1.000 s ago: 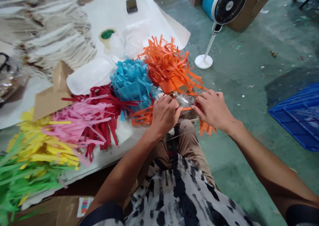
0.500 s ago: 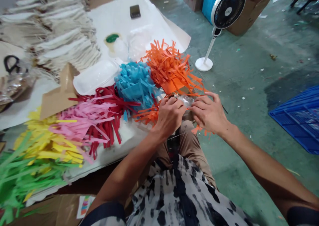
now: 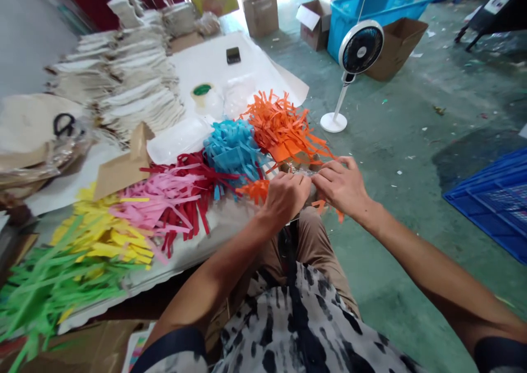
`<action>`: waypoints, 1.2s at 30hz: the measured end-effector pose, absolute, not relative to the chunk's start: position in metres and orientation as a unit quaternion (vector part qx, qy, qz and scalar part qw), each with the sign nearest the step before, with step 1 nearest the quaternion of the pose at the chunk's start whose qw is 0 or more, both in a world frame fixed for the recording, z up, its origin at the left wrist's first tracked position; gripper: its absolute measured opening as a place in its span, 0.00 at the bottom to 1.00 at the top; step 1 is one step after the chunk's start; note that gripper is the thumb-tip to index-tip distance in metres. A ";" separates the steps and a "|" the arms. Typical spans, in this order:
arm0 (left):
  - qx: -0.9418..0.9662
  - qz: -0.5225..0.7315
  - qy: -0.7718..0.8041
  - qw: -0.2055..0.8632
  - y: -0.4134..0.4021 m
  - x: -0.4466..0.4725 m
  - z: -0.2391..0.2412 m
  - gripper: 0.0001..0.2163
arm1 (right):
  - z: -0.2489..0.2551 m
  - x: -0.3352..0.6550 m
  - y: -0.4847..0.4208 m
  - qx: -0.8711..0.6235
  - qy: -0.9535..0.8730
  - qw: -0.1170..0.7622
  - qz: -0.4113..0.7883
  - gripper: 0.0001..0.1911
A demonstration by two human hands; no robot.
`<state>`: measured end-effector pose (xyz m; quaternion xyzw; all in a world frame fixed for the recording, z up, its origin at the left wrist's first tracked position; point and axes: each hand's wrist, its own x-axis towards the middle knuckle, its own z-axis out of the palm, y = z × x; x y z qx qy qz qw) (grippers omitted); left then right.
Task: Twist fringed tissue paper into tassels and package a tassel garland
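Note:
My left hand (image 3: 285, 196) and my right hand (image 3: 342, 185) meet over my lap by the table's corner, fingers closed in a pinch. Between them they hold an orange fringed paper tassel (image 3: 255, 191), whose cut strips poke out to the left of one hand and below the other. The pinched middle is hidden by my fingers. Just beyond lies a heap of orange tassels (image 3: 284, 123) beside blue ones (image 3: 234, 145). A bit of clear plastic (image 3: 302, 171) shows behind my fingertips.
Dark red (image 3: 197, 164), pink (image 3: 164, 195), yellow (image 3: 119, 236) and green fringes (image 3: 61, 280) run down the table's left side. Stacked cream bundles (image 3: 140, 99) stand at the back. A white fan (image 3: 334, 122) and a blue crate (image 3: 494, 197) are on the floor to the right.
The view has tilted up, showing more of the room. My hands have drawn closer together, and my left fingers are curled tighter around the orange tassel.

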<state>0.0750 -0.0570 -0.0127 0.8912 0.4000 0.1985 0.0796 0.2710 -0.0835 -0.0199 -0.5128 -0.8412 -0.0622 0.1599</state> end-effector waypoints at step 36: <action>0.381 0.514 0.352 0.683 -0.135 0.003 0.015 0.10 | 0.027 0.173 -0.126 -0.466 -0.643 0.503 0.342 0.14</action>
